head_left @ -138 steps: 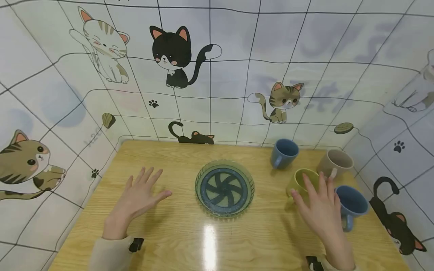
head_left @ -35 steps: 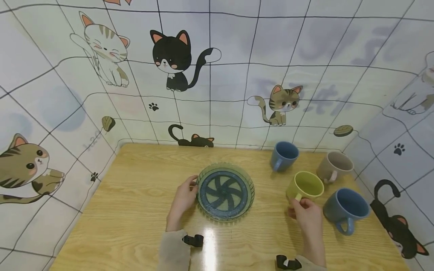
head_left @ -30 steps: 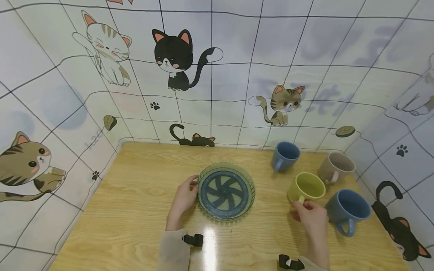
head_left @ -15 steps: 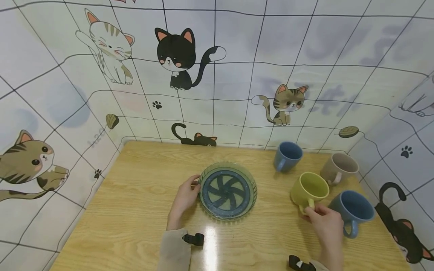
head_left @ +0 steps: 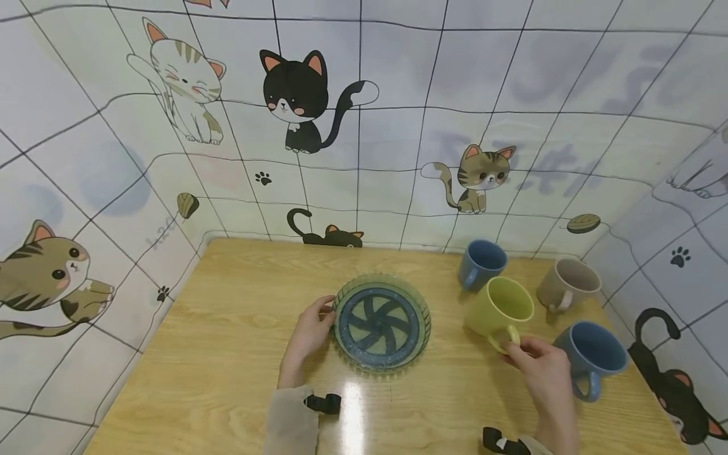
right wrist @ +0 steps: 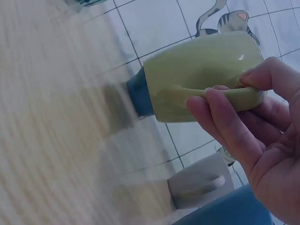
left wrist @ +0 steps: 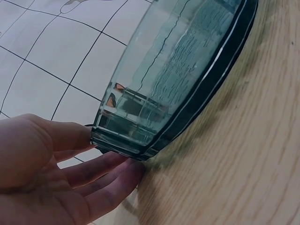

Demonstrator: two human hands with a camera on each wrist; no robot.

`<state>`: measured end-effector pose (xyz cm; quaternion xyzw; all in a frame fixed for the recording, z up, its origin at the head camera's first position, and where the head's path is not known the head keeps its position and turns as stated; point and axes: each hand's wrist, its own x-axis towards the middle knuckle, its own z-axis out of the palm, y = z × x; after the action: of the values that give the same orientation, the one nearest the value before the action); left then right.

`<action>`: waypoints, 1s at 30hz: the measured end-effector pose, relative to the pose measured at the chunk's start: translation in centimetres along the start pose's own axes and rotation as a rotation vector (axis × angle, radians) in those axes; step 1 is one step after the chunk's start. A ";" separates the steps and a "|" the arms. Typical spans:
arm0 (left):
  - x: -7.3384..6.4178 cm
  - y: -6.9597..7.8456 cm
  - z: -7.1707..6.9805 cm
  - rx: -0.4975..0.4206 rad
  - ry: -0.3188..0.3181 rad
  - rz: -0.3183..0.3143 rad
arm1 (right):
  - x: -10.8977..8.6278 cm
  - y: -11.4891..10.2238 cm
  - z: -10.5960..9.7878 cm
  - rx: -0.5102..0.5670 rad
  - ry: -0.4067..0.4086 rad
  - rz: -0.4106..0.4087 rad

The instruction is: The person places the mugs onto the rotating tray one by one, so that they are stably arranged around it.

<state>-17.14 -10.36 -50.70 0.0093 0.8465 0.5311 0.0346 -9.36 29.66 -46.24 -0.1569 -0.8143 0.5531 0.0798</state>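
Cats [head_left: 54,272] dot the gridded wall [head_left: 392,139] from my far left, round behind the wooden worktop [head_left: 227,284], to my far right. Left of centre, my pale sleeve [head_left: 292,420] and a black strap [head_left: 325,403] lead to my left hand [head_left: 309,332], which grips the left edge of the glass dish [head_left: 380,325]: thumb at the rim, fingers curled low against its side, barely a dish wall's gap between them. The dish sits on the worktop near the middle, clear green, with a blue ring and curved blue blades on its floor. To its right, towards the back, the small blue mug [head_left: 485,264] stands upright. The yellow mug [head_left: 491,313] is in front of that one, raised off the worktop, between the dish and the large blue mug. My right hand [head_left: 540,366] pinches its handle [right wrist: 243,98], thumb and fingertips pressed close from either side. Behind my hand to the right, the grey mug [head_left: 569,284] stands upright. Rightmost is the large blue mug [head_left: 594,357], upright just beside my hand; whether they touch I can't tell.
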 end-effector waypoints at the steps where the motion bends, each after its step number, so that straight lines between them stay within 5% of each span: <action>1: -0.1 0.0 0.0 0.001 -0.001 -0.004 | 0.0 -0.2 0.1 0.001 -0.009 -0.018; 19: 0.0 -0.1 -0.1 0.013 0.002 0.002 | 0.7 -2.4 2.5 0.075 -0.161 -0.215; 30: -0.2 0.1 0.0 0.007 0.002 0.005 | 2.1 -2.6 4.5 -0.023 -0.253 -0.308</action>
<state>-16.89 -10.27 -50.58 0.0109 0.8484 0.5283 0.0323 -13.12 25.56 -45.62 0.0396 -0.8384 0.5404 0.0586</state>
